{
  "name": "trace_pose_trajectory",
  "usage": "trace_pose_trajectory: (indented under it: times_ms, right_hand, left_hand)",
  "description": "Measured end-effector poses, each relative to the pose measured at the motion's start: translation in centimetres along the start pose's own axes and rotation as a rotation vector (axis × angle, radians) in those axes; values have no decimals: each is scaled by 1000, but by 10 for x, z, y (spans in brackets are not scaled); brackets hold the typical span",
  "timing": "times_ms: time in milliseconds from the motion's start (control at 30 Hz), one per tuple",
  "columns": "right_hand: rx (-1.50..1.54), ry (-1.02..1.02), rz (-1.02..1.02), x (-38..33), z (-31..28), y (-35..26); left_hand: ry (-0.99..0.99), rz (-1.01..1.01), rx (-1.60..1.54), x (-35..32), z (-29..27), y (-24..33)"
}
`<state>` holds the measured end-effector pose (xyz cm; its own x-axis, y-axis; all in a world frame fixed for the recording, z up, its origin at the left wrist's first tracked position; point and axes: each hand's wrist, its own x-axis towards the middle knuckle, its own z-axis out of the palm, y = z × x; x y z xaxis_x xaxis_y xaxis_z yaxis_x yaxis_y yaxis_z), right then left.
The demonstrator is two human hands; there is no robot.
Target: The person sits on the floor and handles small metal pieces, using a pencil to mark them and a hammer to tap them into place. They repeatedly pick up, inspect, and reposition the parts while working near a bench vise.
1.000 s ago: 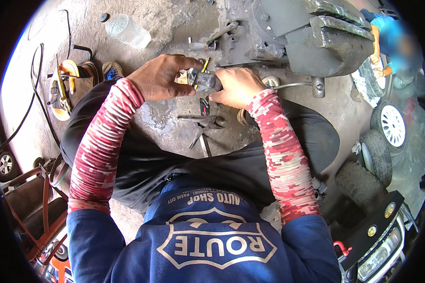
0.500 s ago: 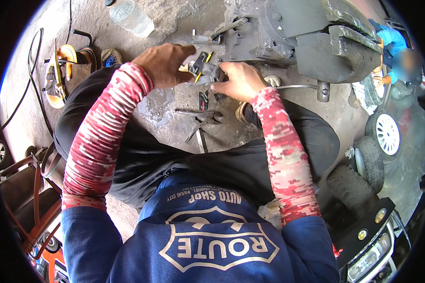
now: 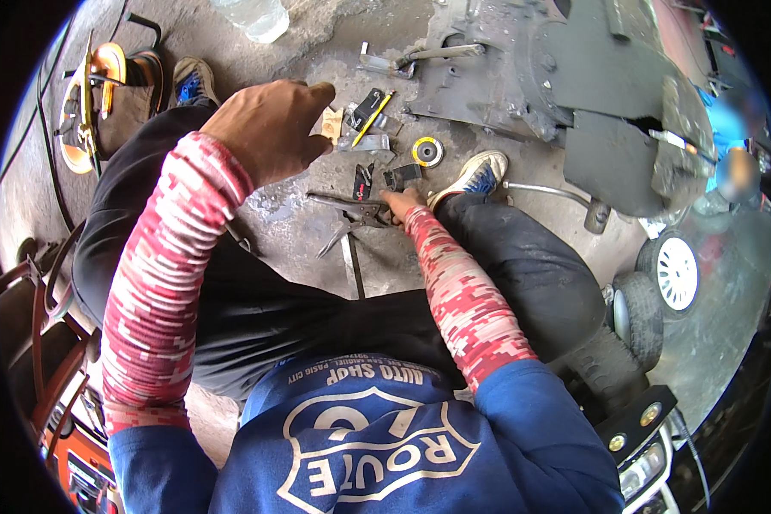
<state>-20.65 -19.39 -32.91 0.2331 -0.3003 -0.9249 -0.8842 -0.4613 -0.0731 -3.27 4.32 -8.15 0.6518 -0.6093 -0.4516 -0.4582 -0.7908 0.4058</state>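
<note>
My left hand [image 3: 274, 124] hovers over the floor with thumb and fingers apart, holding nothing. A scrap of tan cardboard [image 3: 331, 125] lies just beyond its fingertips. My right hand [image 3: 404, 206] is low, its fingers closed around the jaw end of locking pliers [image 3: 343, 206] lying on the floor; the fingertips are partly hidden. Beside it are a small dark block [image 3: 402, 176] and a black packet [image 3: 362, 182]. Farther off lie a yellow pencil-like stick [image 3: 373, 120], another black packet [image 3: 367, 106] and a round disc with a yellow rim [image 3: 427, 152].
A large grey metal housing [image 3: 488, 81] stands ahead on the right, a bent metal bar [image 3: 544, 190] below it. A clear bottle [image 3: 259, 19] is at the far edge. A flat metal strip [image 3: 353, 267] lies between my legs. Wheels [image 3: 677, 270] and a person in blue [image 3: 728, 128] are at right.
My right hand has left a dark object it held near the left hand and come down toward me to the pliers. The yellow-rimmed disc now shows. My left hand stays raised and open.
</note>
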Motion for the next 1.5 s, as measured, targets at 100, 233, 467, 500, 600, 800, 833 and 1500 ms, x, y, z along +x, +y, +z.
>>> trace_pose_trajectory:
  times_ms: [100, 233, 467, 500, 600, 800, 833, 1500]
  right_hand:
    - [-3, -12, 31, 6, 12, -6]
    - [-49, 78, 66, 39, 25, -14]
    - [64, 229, 65, 78, 32, -25]
    - [118, 187, 83, 74, 29, -28]
    - [395, 104, 76, 58, 23, -32]
    - [533, 275, -84, 73, 29, -29]
    - [505, 369, -170, 82, 32, -33]
    - [78, 431, 82, 72, 20, -156]
  left_hand:
    - [-28, -96, 33, -7, 4, -1]
    - [114, -33, -19, -6, 9, 9]
    - [138, -101, 7, -13, 2, -10]
    - [96, -93, -13, -15, 3, -11]
    - [5, -98, -98, -17, 7, -13]
    - [22, -120, -54, -20, 8, -16]
    - [16, -112, -63, -22, 8, -16]
    - [79, -149, -135, -38, 5, -49]
